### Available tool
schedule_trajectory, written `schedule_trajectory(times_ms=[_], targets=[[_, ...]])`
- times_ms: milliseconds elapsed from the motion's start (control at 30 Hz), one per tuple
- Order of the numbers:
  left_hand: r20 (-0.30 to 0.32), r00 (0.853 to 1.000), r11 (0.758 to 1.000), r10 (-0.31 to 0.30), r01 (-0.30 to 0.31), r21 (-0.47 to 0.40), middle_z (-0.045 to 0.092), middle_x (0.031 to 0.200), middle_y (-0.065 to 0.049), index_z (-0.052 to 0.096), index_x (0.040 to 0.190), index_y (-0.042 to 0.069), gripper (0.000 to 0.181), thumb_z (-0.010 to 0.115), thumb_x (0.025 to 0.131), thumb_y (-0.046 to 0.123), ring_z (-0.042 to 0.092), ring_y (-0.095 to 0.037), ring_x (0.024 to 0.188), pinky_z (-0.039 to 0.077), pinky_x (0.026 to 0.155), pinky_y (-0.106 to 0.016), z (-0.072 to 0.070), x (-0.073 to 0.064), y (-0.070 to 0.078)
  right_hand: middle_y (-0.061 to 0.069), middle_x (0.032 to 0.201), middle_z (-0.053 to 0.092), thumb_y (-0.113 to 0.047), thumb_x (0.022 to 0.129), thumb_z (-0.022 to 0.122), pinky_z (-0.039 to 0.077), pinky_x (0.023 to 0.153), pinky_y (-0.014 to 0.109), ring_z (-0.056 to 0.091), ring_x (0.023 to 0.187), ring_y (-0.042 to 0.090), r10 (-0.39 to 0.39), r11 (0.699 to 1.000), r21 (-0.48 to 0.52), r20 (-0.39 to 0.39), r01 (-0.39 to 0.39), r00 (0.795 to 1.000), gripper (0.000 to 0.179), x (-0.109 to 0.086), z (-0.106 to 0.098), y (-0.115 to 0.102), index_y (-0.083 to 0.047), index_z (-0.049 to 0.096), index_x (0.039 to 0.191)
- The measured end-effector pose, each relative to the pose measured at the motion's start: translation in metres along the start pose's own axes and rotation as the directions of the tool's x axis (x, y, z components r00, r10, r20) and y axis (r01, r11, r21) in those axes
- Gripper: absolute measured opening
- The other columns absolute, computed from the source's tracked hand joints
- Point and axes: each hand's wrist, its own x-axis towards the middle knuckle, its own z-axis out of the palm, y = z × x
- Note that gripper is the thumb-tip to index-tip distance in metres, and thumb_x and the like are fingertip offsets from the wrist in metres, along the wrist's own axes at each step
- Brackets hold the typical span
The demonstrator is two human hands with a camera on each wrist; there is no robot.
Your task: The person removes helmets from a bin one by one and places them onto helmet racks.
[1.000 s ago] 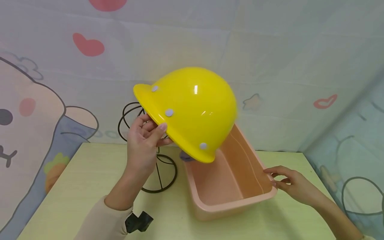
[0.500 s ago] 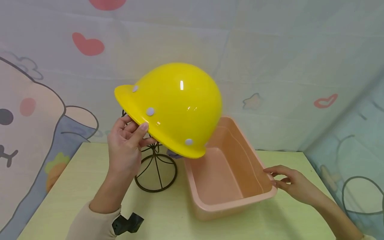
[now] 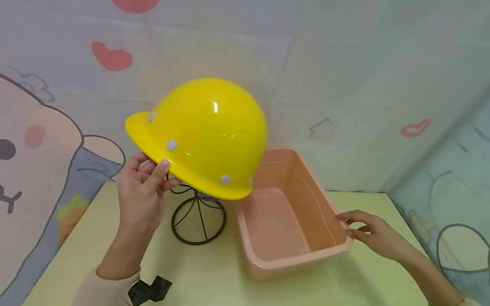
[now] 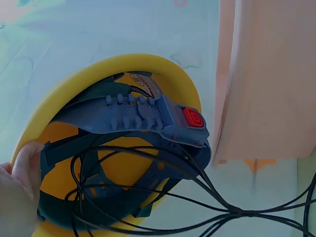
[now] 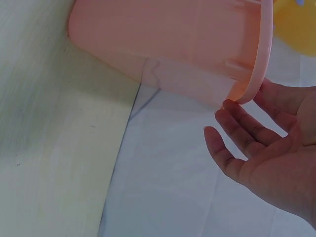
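My left hand (image 3: 141, 195) grips the brim of a yellow hard hat (image 3: 208, 136), thumb on the outside and fingers beneath. The hat is held in the air, tilted, brim toward the left. Below it a dark wire stand (image 3: 198, 243) rests on the table; the hat hides its top. In the left wrist view the hat's inside shows a grey-blue headband (image 4: 128, 112) with a red button (image 4: 193, 117), and the stand's looped wires (image 4: 239, 213) appear in front of the opening. My right hand (image 3: 377, 236) pinches the rim of a pink plastic bin (image 3: 298, 260) at its near right corner.
The bin stands on a pale wooden table (image 3: 95, 238), right of the wire stand. A printed cloth backdrop (image 3: 344, 63) with hearts and a cartoon animal hangs behind the table and along its sides. A black device (image 3: 149, 291) is strapped to the left wrist.
The left hand has carried the hard hat leftward, from partly above the bin to above the wire stand. More of the bin's inside shows now. The right hand stays at the bin's rim.
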Motion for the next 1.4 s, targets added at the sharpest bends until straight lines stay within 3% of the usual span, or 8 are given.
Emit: schedule_trajectory(times_ms=[600, 967, 1400], targets=[[-0.094, 0.995, 0.992, -0.042, 0.030, -0.125, 0.065, 0.097, -0.020, 0.046, 0.109, -0.011, 0.028, 0.056, 0.083, -0.011, 0.066, -0.026, 0.081, 0.055, 0.056, -0.031, -0.028, -0.006, 0.001, 0.006, 0.108, 0.060, 0.000, 0.085, 0.061, 0.051, 0.068, 0.025, 0.053, 0.093, 0.002, 0.036, 0.999, 0.008, 0.012, -0.036, 0.999, 0.031, 0.000, 0.000, -0.001, -0.002, 0.058, 0.115], [-0.037, 0.999, 0.985, -0.020, 0.013, -0.175, 0.064, 0.097, -0.022, 0.043, 0.110, -0.013, 0.027, 0.051, 0.085, -0.014, 0.066, -0.027, 0.081, 0.055, 0.058, -0.033, -0.042, -0.008, -0.006, 0.006, 0.107, 0.061, 0.000, 0.084, 0.062, 0.052, 0.067, 0.025, 0.052, 0.092, 0.002, 0.029, 1.000, 0.011, 0.004, -0.029, 1.000, 0.031, -0.001, 0.001, -0.002, -0.003, 0.059, 0.114], [0.021, 0.998, 0.966, -0.052, 0.055, -0.252, 0.064, 0.092, -0.020, 0.042, 0.109, -0.011, 0.024, 0.048, 0.087, -0.015, 0.066, -0.026, 0.081, 0.055, 0.060, -0.034, -0.057, -0.006, -0.016, 0.005, 0.107, 0.061, -0.001, 0.084, 0.062, 0.052, 0.067, 0.025, 0.053, 0.092, 0.002, 0.032, 0.999, -0.006, 0.002, -0.032, 0.999, 0.031, -0.002, 0.000, -0.003, -0.003, 0.059, 0.115]])
